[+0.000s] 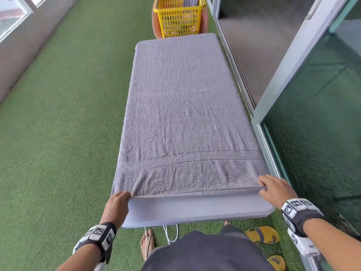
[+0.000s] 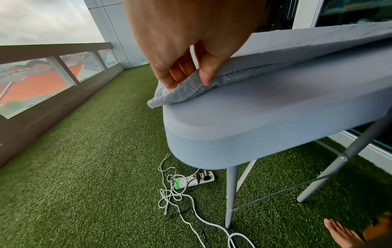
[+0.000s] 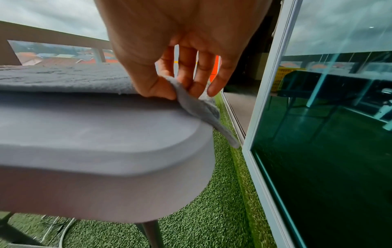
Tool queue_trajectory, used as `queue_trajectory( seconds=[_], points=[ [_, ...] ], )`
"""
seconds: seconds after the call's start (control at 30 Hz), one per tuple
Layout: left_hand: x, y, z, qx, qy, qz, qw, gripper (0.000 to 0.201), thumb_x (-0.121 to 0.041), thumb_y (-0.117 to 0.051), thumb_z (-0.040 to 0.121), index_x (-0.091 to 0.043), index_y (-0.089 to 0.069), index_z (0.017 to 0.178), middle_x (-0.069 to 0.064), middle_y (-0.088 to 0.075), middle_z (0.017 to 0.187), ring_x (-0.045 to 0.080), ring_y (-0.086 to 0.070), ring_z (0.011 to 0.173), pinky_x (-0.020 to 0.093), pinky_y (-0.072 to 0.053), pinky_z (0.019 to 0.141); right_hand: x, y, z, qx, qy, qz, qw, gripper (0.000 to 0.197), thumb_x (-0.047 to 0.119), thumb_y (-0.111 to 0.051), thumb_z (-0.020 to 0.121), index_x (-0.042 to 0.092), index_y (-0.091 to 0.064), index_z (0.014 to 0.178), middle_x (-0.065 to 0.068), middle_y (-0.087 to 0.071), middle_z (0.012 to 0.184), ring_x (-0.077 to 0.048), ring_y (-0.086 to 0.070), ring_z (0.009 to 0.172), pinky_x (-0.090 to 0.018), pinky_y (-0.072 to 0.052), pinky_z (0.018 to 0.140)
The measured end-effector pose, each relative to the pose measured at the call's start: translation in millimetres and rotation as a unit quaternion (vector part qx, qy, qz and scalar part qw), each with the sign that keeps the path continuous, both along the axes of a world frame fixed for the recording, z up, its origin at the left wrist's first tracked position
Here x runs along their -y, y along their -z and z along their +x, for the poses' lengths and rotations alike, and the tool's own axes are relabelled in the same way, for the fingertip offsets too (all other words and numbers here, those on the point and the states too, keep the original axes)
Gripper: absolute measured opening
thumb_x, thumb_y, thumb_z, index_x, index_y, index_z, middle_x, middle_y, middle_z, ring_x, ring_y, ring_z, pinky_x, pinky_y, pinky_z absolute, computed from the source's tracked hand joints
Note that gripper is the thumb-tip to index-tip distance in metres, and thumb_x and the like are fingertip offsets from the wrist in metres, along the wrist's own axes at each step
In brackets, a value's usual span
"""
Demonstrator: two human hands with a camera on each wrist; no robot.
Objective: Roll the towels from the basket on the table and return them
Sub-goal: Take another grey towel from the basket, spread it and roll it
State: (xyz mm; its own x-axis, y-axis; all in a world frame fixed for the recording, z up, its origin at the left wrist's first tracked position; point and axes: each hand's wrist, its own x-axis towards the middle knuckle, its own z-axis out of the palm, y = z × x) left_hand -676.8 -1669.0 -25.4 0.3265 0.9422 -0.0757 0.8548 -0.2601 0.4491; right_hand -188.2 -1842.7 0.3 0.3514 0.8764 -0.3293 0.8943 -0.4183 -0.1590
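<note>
A grey towel (image 1: 183, 106) lies spread flat over almost the whole pale folding table (image 1: 195, 210). My left hand (image 1: 119, 198) pinches the towel's near left corner (image 2: 182, 90) between thumb and fingers. At the near right corner (image 3: 197, 104) my right hand (image 1: 269, 186) pinches the cloth the same way, and a flap of it hangs off the table's edge (image 3: 148, 151). A yellow basket (image 1: 178, 16) stands beyond the table's far end with a grey towel showing inside.
Green artificial turf (image 1: 58, 133) covers the floor. A glass sliding door (image 1: 322, 124) and its frame run close along the table's right side. A power strip with tangled cables (image 2: 191, 181) lies under the table. My bare feet and yellow sandals (image 1: 261, 234) are at the near end.
</note>
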Motion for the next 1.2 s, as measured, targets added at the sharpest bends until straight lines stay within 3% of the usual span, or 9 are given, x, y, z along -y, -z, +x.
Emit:
queue_trajectory(
  seconds=[0.1,0.2,0.3,0.37,0.47,0.57,0.73,0.87,1.2],
  points=[
    [2.2,5.3,-3.0,-0.005,0.004,0.002,1.000,0.019,0.014,-0.062,0.080,-0.004,-0.067,0.080,0.001,-0.058,0.072,0.018,-0.052,0.060,0.020,-0.034,0.053,5.3,4.0,5.7,-0.009,-0.017,-0.010,1.000,0.016,0.015,-0.055,0.085,0.024,-0.044,0.079,0.006,-0.048,0.073,-0.006,-0.049,0.069,-0.017,-0.036,0.064],
    [3.2,8.2,-3.1,0.000,-0.004,0.005,1.000,0.020,0.014,-0.062,0.080,-0.005,-0.068,0.082,0.003,-0.061,0.076,0.020,-0.054,0.065,0.024,-0.038,0.057,12.9,12.2,1.9,-0.007,-0.012,0.004,1.000,0.016,0.017,-0.058,0.086,0.026,-0.047,0.081,0.011,-0.045,0.082,-0.009,-0.049,0.081,-0.023,-0.042,0.075],
    [3.2,8.0,-1.9,-0.001,-0.016,-0.006,1.000,0.020,0.012,-0.061,0.082,-0.006,-0.069,0.085,0.004,-0.061,0.078,0.022,-0.055,0.067,0.029,-0.040,0.059,17.2,14.0,-3.4,-0.004,0.023,0.041,0.999,0.022,0.019,-0.062,0.085,0.025,-0.043,0.078,0.011,-0.048,0.077,-0.012,-0.049,0.077,-0.024,-0.036,0.068],
    [3.2,6.6,-1.3,-0.002,-0.010,-0.007,1.000,0.019,0.012,-0.061,0.082,-0.006,-0.069,0.085,0.004,-0.060,0.077,0.022,-0.054,0.066,0.028,-0.039,0.058,17.2,13.9,-3.1,-0.004,0.041,0.057,0.998,0.024,0.015,-0.065,0.084,0.025,-0.044,0.078,0.011,-0.051,0.075,-0.012,-0.051,0.073,-0.025,-0.038,0.066],
    [2.3,2.9,-1.2,0.004,0.007,-0.004,1.000,0.018,0.011,-0.059,0.084,-0.004,-0.068,0.084,0.003,-0.061,0.077,0.019,-0.054,0.064,0.021,-0.036,0.057,15.1,13.6,-0.7,0.017,0.040,0.088,0.995,0.025,0.005,-0.069,0.076,0.024,-0.055,0.083,0.009,-0.055,0.081,-0.015,-0.050,0.077,-0.030,-0.041,0.071],
    [-0.4,1.7,-4.1,0.016,0.002,-0.008,1.000,0.018,0.005,-0.054,0.090,-0.005,-0.068,0.087,0.003,-0.063,0.079,0.019,-0.056,0.068,0.027,-0.045,0.061,13.4,14.3,0.3,0.046,0.034,0.133,0.989,0.026,0.000,-0.070,0.070,0.020,-0.063,0.085,0.004,-0.059,0.084,-0.019,-0.050,0.079,-0.032,-0.034,0.071],
    [-2.3,-3.0,-8.1,0.030,-0.013,0.003,0.999,0.016,-0.001,-0.054,0.092,-0.007,-0.068,0.091,0.003,-0.066,0.081,0.019,-0.058,0.069,0.028,-0.044,0.063,20.6,19.2,6.4,0.016,0.049,0.162,0.985,0.023,0.000,-0.065,0.076,0.018,-0.068,0.091,0.001,-0.069,0.089,-0.019,-0.056,0.079,-0.033,-0.037,0.077],
    [-1.0,-6.9,-10.3,0.041,0.002,0.029,0.999,0.014,0.003,-0.058,0.089,-0.006,-0.068,0.090,0.002,-0.067,0.082,0.018,-0.059,0.069,0.027,-0.045,0.063,30.8,23.6,4.5,-0.004,0.074,0.206,0.976,0.022,-0.007,-0.070,0.072,0.009,-0.075,0.086,-0.006,-0.067,0.094,-0.023,-0.057,0.087,-0.042,-0.048,0.083],
    [-8.1,-5.7,-16.7,0.032,0.018,0.061,0.997,0.014,0.009,-0.060,0.085,-0.003,-0.068,0.086,0.003,-0.063,0.079,0.021,-0.056,0.070,0.036,-0.049,0.064,25.8,26.5,16.4,0.018,0.127,0.170,0.977,0.016,0.006,-0.065,0.081,0.016,-0.073,0.090,-0.001,-0.069,0.096,-0.019,-0.056,0.089,-0.036,-0.041,0.084]
  ],
)
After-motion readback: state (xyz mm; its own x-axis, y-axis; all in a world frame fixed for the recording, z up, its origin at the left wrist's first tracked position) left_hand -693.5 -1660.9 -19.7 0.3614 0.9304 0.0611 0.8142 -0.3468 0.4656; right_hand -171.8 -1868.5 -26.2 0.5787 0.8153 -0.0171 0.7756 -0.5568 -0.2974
